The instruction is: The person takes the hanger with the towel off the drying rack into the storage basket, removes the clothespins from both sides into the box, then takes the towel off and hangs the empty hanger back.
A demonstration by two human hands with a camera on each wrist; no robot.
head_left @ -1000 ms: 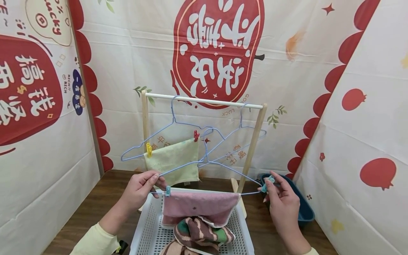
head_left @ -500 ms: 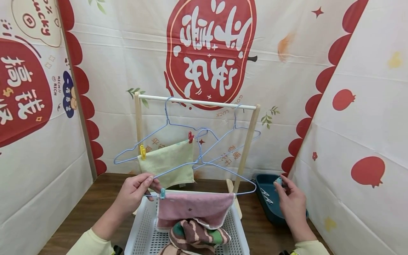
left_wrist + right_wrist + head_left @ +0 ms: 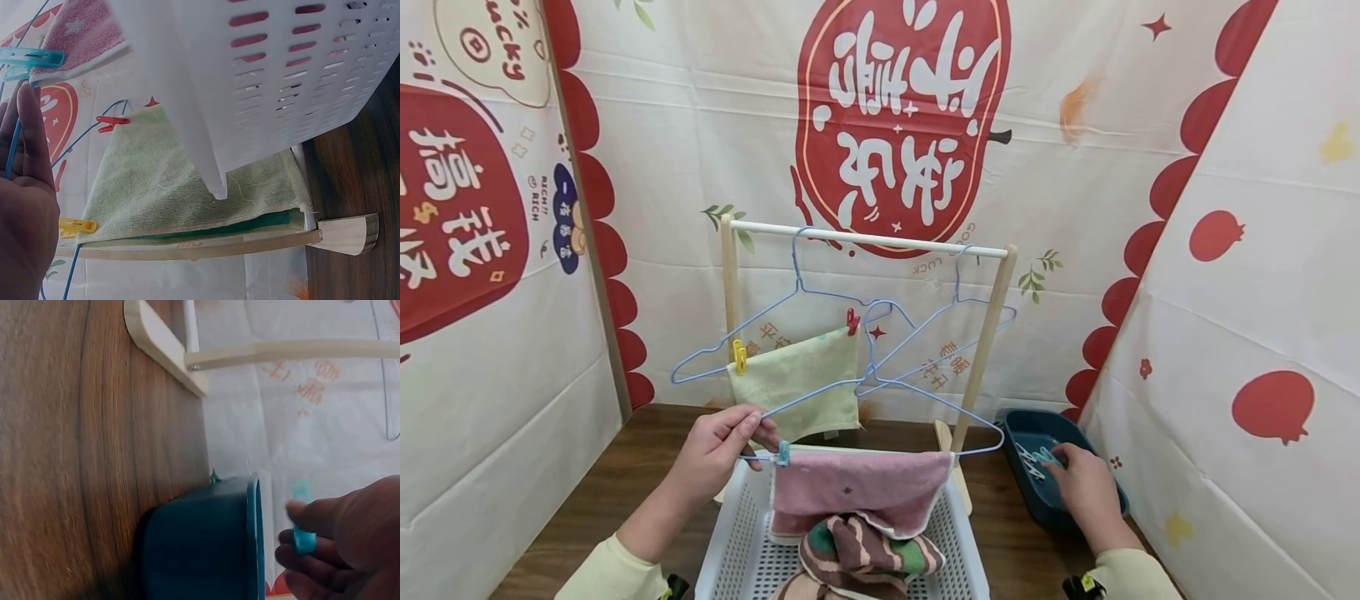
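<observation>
My left hand (image 3: 730,442) grips the left end of a blue wire hanger (image 3: 873,368), holding it over the basket. A pink towel (image 3: 865,483) is draped over its lower bar, and a turquoise clothespin (image 3: 784,453) fastens the towel's left corner; the right corner has no clothespin. Over the teal tray (image 3: 1030,500) at the right, my right hand (image 3: 1086,492) pinches another turquoise clothespin (image 3: 304,541) between thumb and fingers. White clothespins (image 3: 1028,460) lie inside that tray.
A wooden rack (image 3: 988,342) stands behind, with two blue hangers on its white rail (image 3: 865,238). A pale green towel (image 3: 797,383) hangs there from yellow and red clothespins. The white basket (image 3: 722,533) in front holds a brown striped cloth (image 3: 865,550).
My right hand has drawn away from the hanger's right end with the turquoise clothespin and lowered it over the teal tray. My left hand keeps its hold on the hanger.
</observation>
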